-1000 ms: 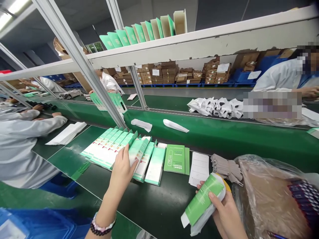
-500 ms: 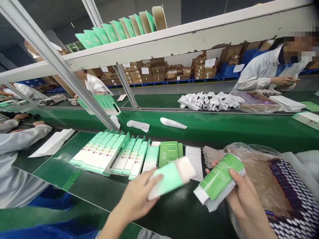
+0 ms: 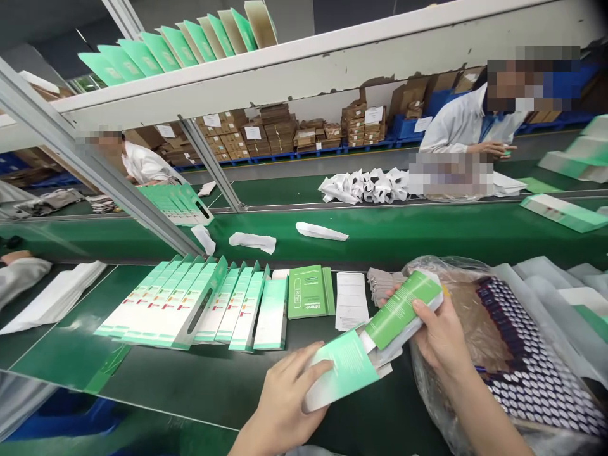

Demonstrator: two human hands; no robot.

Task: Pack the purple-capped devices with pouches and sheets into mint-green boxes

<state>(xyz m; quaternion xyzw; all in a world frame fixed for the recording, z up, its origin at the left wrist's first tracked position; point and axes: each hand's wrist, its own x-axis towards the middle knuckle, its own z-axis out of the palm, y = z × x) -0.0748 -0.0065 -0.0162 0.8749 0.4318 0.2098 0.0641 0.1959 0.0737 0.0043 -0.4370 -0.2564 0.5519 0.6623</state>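
Our left hand (image 3: 292, 394) grips one mint-and-white carton (image 3: 342, 370), its open end at the tip of one green booklet (image 3: 403, 307) pinched in our right hand (image 3: 439, 329), above the tabletop (image 3: 190, 381). We count at least eight row cartons (image 3: 244, 320) and three white sleeves (image 3: 253, 242); bare surface runs from row to near edge.

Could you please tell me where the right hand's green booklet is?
In the head view, the green booklet is right of centre, its lower end at the mouth of the carton in the left hand.
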